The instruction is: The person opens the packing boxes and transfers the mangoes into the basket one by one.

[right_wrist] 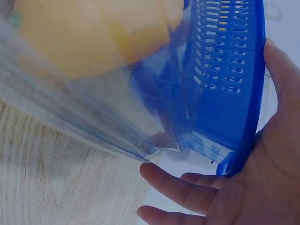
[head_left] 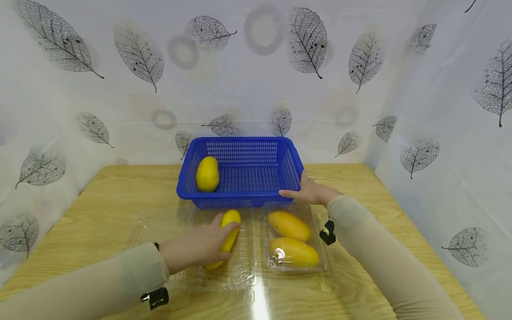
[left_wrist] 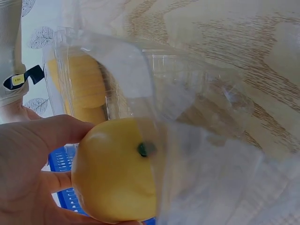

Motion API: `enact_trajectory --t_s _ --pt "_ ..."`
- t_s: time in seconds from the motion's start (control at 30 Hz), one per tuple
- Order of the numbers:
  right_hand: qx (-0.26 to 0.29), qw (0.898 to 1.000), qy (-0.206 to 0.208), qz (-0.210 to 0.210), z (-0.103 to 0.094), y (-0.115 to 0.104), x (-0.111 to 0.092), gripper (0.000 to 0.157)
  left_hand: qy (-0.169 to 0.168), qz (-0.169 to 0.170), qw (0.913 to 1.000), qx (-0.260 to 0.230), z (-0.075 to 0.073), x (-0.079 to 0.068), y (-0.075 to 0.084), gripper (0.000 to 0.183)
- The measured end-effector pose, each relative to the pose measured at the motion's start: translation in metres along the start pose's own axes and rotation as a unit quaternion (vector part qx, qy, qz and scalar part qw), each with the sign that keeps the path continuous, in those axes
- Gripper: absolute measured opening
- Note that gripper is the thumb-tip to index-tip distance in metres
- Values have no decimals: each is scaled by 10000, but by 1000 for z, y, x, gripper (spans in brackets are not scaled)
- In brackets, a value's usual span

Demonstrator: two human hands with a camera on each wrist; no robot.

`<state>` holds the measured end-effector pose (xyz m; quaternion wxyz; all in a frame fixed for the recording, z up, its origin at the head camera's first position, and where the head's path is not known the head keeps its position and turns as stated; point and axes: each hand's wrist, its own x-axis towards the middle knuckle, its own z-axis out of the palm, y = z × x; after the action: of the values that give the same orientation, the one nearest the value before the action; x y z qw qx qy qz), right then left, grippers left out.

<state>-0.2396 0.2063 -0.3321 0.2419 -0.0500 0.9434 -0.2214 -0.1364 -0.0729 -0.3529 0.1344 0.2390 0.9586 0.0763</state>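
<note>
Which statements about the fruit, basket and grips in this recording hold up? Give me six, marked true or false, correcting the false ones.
1. The left grip holds a yellow fruit. True.
2. The basket's fruits number three. False: the blue basket contains one fruit.
3. The right grip touches the basket's near right corner. True.
4. The right clear container holds two fruits. True.
5. The basket stands nearer the head camera than that container. False: it stands farther away.
6. The table is plain white. False: it shows light wood grain.
</note>
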Motion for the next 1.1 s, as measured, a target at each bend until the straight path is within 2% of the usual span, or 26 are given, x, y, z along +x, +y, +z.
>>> enact_trajectory --t_s 0.5,0.73,1.1 --pt "58 10000 -9 -7 2 0 0 118 63 77 9998 -169 -5 -4 1 65" --pt "-16 9997 -92 226 1 0 0 118 81 51 9996 -278 -7 -6 0 64" --pt "-38 9999 -51 124 1 0 -1 118 231 111 9992 -309 -7 -9 -3 63"
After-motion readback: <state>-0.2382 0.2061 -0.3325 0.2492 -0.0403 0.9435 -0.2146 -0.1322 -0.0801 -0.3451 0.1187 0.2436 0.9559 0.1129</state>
